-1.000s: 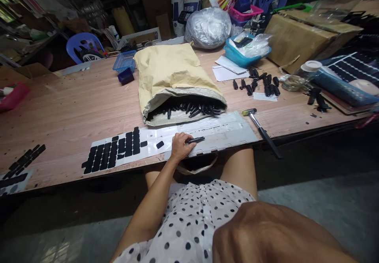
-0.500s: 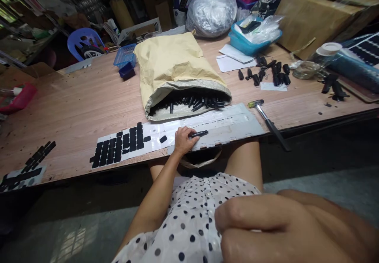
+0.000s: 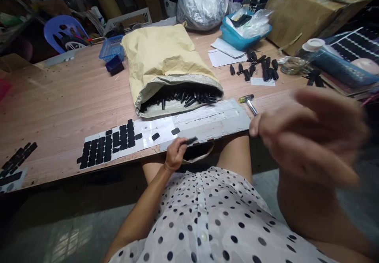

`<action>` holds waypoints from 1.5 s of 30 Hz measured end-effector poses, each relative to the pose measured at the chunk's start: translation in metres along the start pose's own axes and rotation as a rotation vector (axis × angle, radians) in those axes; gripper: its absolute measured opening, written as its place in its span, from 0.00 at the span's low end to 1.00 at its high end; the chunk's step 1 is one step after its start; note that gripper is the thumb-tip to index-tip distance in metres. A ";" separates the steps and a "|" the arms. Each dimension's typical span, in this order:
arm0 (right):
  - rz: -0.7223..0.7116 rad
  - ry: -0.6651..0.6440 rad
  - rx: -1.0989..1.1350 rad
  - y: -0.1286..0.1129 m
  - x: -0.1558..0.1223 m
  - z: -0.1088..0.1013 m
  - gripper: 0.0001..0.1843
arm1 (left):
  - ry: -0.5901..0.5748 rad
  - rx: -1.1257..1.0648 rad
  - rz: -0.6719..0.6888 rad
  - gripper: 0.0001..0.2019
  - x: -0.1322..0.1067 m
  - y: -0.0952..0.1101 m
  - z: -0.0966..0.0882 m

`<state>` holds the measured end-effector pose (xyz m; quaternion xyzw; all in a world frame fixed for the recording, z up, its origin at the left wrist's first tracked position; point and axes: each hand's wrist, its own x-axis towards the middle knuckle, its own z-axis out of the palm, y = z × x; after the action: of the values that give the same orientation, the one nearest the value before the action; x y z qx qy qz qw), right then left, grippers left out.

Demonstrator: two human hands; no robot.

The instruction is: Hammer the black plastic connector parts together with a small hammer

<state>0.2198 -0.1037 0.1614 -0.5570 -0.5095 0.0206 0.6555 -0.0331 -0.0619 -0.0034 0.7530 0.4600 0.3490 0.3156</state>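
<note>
My left hand (image 3: 175,153) is closed around a slim black tube-shaped part (image 3: 190,140), held at the front edge of the grey board (image 3: 220,115). Just beyond it, a black rounded pad (image 3: 175,131) lies on the board, and another sits to its left. My right hand (image 3: 314,140) is raised close to the camera at the right. It is blurred, so I cannot make out its fingers' grip. Behind the board, a yellow paper sack (image 3: 168,51) lies with its mouth toward me, full of similar black parts (image 3: 192,98).
Rows of black pads on a white sheet (image 3: 108,146) lie left of the board. A hammer (image 3: 251,106) rests at the right, partly behind my right hand. Loose black parts (image 3: 266,71), a blue basin (image 3: 247,38) and a cardboard box (image 3: 296,14) stand farther back.
My right hand has risen from the lower right and moved away from my body. My left hand has drawn back slightly with the black part, uncovering a pad on the board. The view has shifted.
</note>
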 end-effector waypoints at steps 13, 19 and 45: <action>0.580 -0.470 -1.000 0.168 0.035 0.018 0.24 | -0.136 0.417 -0.366 0.16 -0.047 -0.055 0.046; 0.554 -0.397 -1.007 0.175 0.023 0.042 0.22 | -0.168 0.389 -0.088 0.16 -0.061 -0.020 0.033; 0.329 -0.276 -1.129 0.204 0.002 0.050 0.19 | 0.269 0.491 -0.303 0.04 0.114 -0.021 -0.047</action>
<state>0.2963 0.0106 0.0028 -0.8826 -0.4291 -0.0797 0.1746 -0.0437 0.0571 0.0333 0.6768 0.6749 0.2730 0.1091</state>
